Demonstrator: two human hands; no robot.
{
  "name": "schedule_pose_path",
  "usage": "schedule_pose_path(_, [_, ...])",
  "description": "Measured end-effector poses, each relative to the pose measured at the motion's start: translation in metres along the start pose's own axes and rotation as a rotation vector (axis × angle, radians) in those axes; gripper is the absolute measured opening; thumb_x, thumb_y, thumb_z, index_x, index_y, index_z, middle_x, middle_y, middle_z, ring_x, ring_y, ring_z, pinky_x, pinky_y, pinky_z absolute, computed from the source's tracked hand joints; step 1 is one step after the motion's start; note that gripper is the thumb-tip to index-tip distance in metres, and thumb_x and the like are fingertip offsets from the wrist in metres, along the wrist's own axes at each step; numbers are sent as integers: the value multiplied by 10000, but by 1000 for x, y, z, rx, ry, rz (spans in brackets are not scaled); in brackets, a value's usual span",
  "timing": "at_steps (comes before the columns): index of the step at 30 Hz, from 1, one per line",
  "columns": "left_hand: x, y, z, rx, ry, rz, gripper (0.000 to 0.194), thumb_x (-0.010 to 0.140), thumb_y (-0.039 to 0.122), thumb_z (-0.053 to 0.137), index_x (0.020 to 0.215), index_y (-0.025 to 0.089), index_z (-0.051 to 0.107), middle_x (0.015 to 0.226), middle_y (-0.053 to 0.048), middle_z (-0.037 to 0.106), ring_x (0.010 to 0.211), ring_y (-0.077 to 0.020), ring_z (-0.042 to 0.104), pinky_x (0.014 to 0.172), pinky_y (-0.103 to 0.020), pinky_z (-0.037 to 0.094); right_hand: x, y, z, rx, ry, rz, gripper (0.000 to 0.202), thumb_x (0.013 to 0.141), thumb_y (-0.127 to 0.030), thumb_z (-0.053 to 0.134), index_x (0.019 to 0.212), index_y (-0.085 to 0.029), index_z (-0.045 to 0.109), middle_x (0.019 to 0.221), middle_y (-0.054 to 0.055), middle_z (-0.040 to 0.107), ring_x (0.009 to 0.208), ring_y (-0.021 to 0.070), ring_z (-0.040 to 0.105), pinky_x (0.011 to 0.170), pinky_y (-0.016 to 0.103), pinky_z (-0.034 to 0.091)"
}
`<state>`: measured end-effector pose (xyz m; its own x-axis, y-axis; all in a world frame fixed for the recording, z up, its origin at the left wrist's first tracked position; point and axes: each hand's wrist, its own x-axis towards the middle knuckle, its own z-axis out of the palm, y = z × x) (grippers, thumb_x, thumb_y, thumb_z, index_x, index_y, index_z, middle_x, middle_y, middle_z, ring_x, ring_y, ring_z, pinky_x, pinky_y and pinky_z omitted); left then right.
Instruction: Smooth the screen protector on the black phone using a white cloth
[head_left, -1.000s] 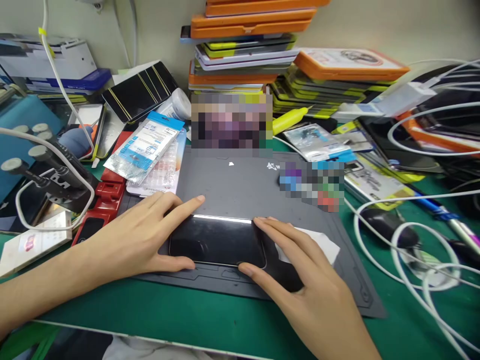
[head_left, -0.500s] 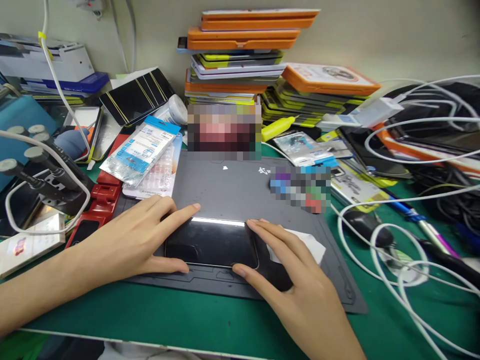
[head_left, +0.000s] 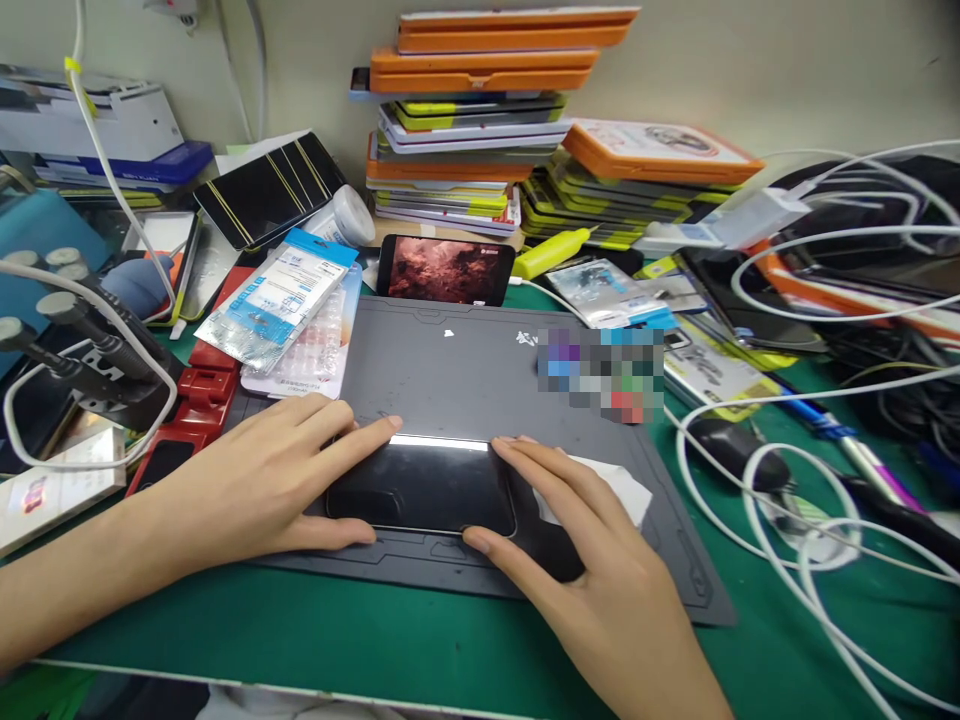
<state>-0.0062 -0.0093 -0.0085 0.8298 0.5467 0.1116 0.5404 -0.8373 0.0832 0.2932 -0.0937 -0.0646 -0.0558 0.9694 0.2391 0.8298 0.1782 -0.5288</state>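
A smartphone with a dark screen lies lengthwise across the grey mat, a bright reflection along its far edge. My left hand grips its left end, index finger at the far edge and thumb by the near edge. On the right end, my right hand does the same, its fingertips at the far corner and its thumb at the near edge. A black flat thing shows under my right palm; its kind is unclear. Beside that hand lies a white cloth or paper.
Behind the mat a second phone leans upright, showing a reddish picture. Stacked orange and yellow cases rise at the back. Plastic packets and a red holder lie left. White cables loop across the right side.
Both hands keep their grip on the smartphone, which stays in place on the mat. The view has shifted very slightly, and the leaning phone's picture now shows unblurred.
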Motion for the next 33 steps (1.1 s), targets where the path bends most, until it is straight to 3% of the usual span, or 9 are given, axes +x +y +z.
schedule_pose_path(11, [2,2,-1,15,-29,0,743,1049,549,630,1614,124,404,1180,-150,649,1065,-340,663,908,-477,581,2,-1,1,-7,10,-19,544,1047,-626,608,1520,-362,561,1531,44,637,1450,340,580,1107,505,552])
schedule_pose_path(27, [1,-1,-1,-2,18,9,727,1040,574,653,1581,123,476,1158,-148,671,1037,-322,683,884,-431,587,3,-1,1,-12,11,-20,534,1052,-618,601,1523,-369,553,1533,42,637,1465,346,572,1089,499,573])
schedule_pose_path(33, [0,-1,1,7,44,3,749,1019,604,669,1548,94,522,1148,-165,677,1029,-336,685,893,-469,602,1,-2,-1,-20,13,-24,539,1048,-624,604,1519,-364,564,1529,49,642,1453,356,586,1074,507,591])
